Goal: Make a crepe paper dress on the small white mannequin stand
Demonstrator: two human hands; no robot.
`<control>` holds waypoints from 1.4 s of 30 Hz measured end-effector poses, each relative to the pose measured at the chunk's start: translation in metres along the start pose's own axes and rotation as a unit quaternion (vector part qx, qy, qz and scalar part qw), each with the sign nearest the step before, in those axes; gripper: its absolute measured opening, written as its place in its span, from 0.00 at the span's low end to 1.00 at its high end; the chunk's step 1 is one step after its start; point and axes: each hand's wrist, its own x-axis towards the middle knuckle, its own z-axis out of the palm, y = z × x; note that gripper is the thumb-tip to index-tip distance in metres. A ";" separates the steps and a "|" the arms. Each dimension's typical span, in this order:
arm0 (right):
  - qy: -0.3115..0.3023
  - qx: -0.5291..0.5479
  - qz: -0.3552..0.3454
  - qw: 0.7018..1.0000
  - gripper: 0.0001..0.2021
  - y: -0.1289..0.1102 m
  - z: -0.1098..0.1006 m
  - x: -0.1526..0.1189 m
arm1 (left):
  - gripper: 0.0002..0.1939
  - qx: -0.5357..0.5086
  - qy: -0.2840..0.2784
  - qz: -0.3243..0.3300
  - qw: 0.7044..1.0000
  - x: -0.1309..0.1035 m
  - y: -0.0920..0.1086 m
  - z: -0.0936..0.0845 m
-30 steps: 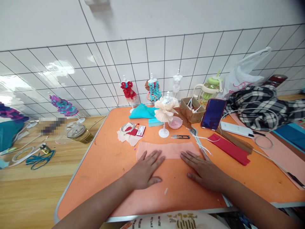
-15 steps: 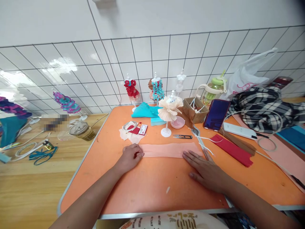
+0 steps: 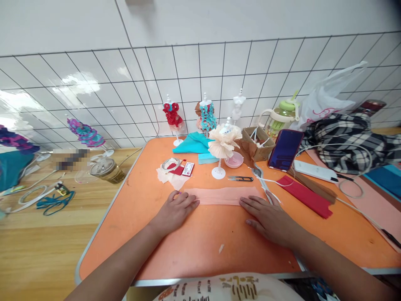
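Strip [image 3: 221, 196], pink and creased along its length, lies crosswise on my orange desk [image 3: 200, 246] in the head view, with a hand at each end. My left hand [image 3: 173, 212] rests palm down on the left end, fingers bent and close together; I cannot tell whether they pinch the edge. My right hand [image 3: 271, 221] lies spread and flat, its fingertips on the right end. Just beyond the strip are black-handled snips [image 3: 242, 179], and behind them stands a small form [image 3: 224, 142] in cream ruffles, beside a pink dish [image 3: 234, 161]. Blue cloth [image 3: 191, 143] is heaped behind the form, to its left. Nearer my left hand, a red packet [image 3: 188, 169] sits on cream scraps [image 3: 173, 180]. Over to the right, a red piece [image 3: 305, 196] lies at a slant, near a white device [image 3: 315, 171]; a phone [image 3: 286, 149] leans beside a cardboard box [image 3: 263, 154]. Farther right, checked fabric [image 3: 341, 142] lies bunched before a white bag [image 3: 326, 100].
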 end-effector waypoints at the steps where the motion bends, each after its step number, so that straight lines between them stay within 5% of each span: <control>1: 0.003 -0.003 -0.004 1.000 0.26 -0.001 -0.001 0.001 | 0.25 0.002 -0.011 0.004 1.000 0.000 0.004 -0.003; 8: 0.048 -0.042 -0.028 0.998 0.24 -0.005 -0.002 0.010 | 0.24 -0.037 -0.018 -0.054 0.998 0.011 0.028 -0.020; 17: 0.086 -0.024 -0.138 0.986 0.32 -0.059 0.006 0.052 | 0.24 -0.061 -0.012 -0.023 0.998 0.017 0.023 -0.012; 26: 0.052 -0.020 -0.083 0.995 0.27 -0.036 0.015 0.047 | 0.29 -0.103 -0.084 -0.020 0.991 0.005 0.017 0.010; 33: 0.078 -0.019 -0.007 0.997 0.24 -0.028 0.007 0.035 | 0.29 -0.101 -0.090 -0.033 0.990 0.006 0.017 0.006; 38: 0.092 0.016 -0.070 0.993 0.25 -0.033 -0.004 0.043 | 0.32 -0.086 -0.086 -0.034 0.992 0.008 0.021 -0.001; 42: 0.063 0.059 -0.012 0.996 0.17 -0.025 -0.009 0.055 | 0.30 -0.075 -0.091 -0.024 0.993 0.004 0.017 -0.006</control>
